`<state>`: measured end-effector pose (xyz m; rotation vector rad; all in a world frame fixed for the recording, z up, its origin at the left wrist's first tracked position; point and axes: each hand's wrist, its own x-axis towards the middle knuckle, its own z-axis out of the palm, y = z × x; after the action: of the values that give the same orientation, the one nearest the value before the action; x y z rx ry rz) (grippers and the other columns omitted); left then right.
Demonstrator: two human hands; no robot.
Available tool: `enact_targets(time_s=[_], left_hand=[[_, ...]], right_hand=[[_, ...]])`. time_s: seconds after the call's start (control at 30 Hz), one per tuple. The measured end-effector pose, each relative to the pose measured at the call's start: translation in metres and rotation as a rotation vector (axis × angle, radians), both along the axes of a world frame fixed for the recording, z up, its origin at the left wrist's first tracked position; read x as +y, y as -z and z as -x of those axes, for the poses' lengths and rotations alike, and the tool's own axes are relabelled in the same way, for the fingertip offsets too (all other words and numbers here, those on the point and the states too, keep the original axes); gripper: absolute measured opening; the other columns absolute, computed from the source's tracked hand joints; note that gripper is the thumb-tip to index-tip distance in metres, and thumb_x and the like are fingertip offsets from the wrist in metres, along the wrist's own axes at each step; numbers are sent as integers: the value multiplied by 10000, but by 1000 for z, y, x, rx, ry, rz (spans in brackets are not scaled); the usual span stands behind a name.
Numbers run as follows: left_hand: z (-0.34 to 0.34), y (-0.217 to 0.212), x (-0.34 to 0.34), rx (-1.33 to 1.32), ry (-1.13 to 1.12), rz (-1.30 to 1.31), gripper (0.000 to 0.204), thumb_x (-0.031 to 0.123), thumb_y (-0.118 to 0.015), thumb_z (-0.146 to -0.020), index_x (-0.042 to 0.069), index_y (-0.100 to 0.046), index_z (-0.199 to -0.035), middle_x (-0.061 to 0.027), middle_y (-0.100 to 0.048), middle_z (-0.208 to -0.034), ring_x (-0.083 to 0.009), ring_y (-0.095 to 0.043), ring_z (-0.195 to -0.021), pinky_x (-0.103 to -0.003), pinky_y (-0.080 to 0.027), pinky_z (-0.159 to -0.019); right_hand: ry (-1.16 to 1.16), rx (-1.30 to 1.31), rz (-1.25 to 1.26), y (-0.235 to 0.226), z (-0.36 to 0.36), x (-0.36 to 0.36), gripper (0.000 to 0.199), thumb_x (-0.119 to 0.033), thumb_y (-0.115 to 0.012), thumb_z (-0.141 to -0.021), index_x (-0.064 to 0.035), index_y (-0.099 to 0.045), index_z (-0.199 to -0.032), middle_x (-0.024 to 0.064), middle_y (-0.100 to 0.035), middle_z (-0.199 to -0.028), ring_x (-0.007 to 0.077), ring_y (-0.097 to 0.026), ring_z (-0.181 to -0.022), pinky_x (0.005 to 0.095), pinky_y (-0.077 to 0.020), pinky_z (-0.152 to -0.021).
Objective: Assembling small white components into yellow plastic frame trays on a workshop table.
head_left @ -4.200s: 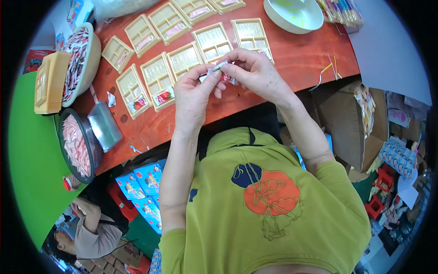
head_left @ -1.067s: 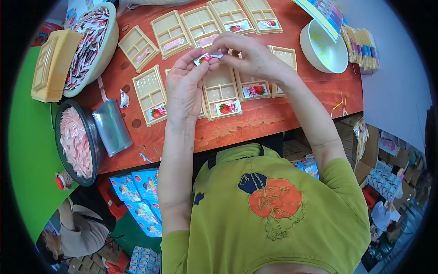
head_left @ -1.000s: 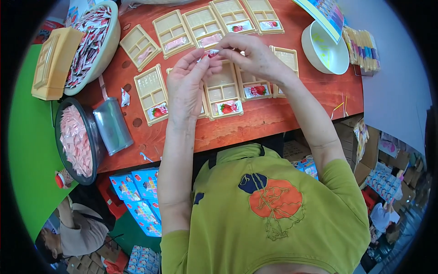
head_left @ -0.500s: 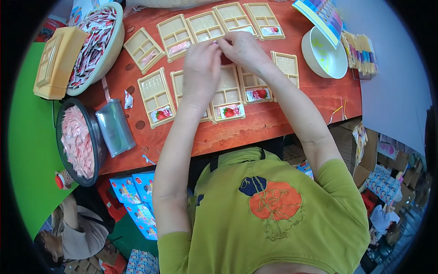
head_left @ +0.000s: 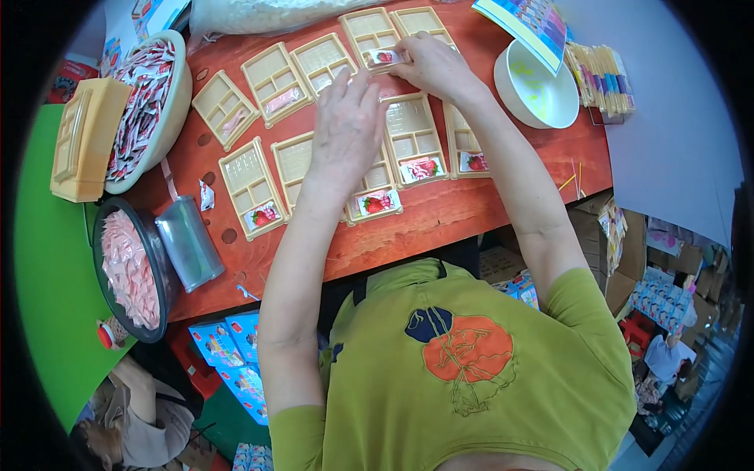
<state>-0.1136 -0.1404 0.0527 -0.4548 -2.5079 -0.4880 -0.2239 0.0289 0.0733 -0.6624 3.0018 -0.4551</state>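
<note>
My right hand (head_left: pixel 433 69) reaches to the far row of cream compartment trays (head_left: pixel 363 27). Its thumb and fingertips close on the right edge of a strawberry-printed sachet (head_left: pixel 384 57) in the tray's near compartment. My left hand (head_left: pixel 348 122) hovers palm down between the two tray rows, fingers stretched out and nothing seen in them. It partly covers trays of the near row. Several near-row trays carry strawberry sachets, such as the one at front left (head_left: pixel 261 215). Pinkish packets (head_left: pixel 283 100) lie in two far-row trays at the left.
At left stand a cream basin (head_left: pixel 185 86) of red-and-white sachets and a dark basin (head_left: pixel 162 275) of pink packets. A clear blue-tinted pouch (head_left: pixel 190 243) lies beside them. At right are a white bowl (head_left: pixel 542 114) and bundled sticks (head_left: pixel 601 78). Another person (head_left: pixel 149 416) sits lower left.
My hands were close together over the middle trays; now they are apart, the right at the far tray's sachet. The left hand's fingers have straightened. The whole view has shifted slightly.
</note>
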Motion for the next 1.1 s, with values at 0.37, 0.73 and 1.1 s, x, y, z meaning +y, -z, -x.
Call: enact_targets(time_s=[0.37,0.73,1.1], left_hand=[[27,14,8,-132,55,-50,295,36,-694,-809,-9,-613,-1090,-171,-614,-1135,-347,-565,-1118,-444,-449,-1004],[86,7,-16,-26,24,-317,129,96,-671,-866,18,-759,-920,-113,-705,-838,-266,-667,-849,-394,-535,-791],[73,1,-2,-164,-91,-250,168,48,-643,-848,-18,-730,-975,-142,-706,-906,-289,-656,-863,-395,-532,-791]], right_hand=[[-96,-80,1,-10,10,7,311,-298,-651,-944,-86,-690,-1167,165,-698,-1007,322,-670,-958,426,-530,-867],[-70,66,256,3,7,15,361,-321,-633,-977,-94,-650,-1257,151,-677,-1038,289,-659,-948,396,-532,-849],[-8,-75,383,12,14,-4,284,-194,-618,-940,13,-693,-1120,189,-724,-939,290,-702,-884,385,-539,-827]])
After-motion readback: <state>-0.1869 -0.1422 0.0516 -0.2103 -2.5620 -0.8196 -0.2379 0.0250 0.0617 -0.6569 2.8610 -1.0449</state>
